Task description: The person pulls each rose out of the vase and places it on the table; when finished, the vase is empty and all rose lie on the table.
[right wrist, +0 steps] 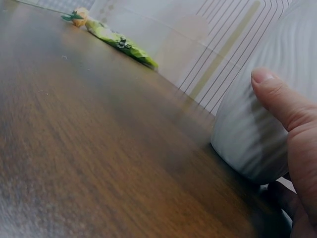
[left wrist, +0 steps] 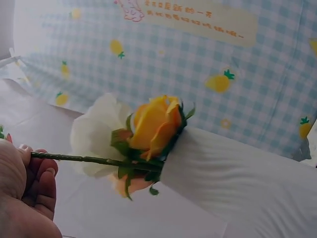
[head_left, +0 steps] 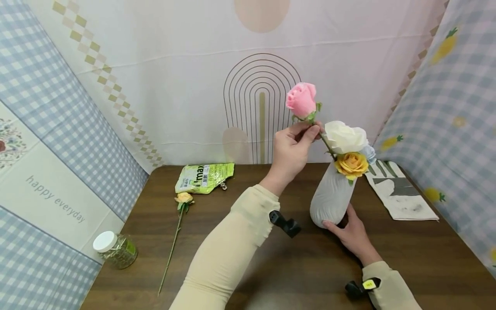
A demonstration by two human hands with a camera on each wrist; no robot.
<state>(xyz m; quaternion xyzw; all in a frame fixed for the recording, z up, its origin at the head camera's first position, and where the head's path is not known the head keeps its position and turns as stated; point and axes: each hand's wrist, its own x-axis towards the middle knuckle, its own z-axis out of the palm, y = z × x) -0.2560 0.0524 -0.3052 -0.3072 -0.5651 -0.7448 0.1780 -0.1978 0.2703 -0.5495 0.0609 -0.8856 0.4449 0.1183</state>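
My left hand [head_left: 292, 148] pinches the stem of a pink rose [head_left: 301, 100] just below its bloom. In the left wrist view that green stem [left wrist: 94, 159] runs into the mouth of the white ribbed vase [left wrist: 237, 178]. The vase holds a white flower [head_left: 345, 137], a yellow rose [head_left: 351, 164] and a pale blue flower [head_left: 368, 153]; a peach bloom [left wrist: 130, 185] shows behind the stem. With its thumb on the side, my right hand [head_left: 354, 234] grips the vase low down, near its base on the table. Its other fingers are partly hidden.
A long-stemmed yellow rose [head_left: 184, 198] lies on the brown table [head_left: 155, 228] at the left. Behind it is a green and white packet [head_left: 204, 177] with a clip. A white-lidded jar [head_left: 118, 252] stands at the left edge. A patterned cloth [head_left: 403, 193] lies right of the vase.
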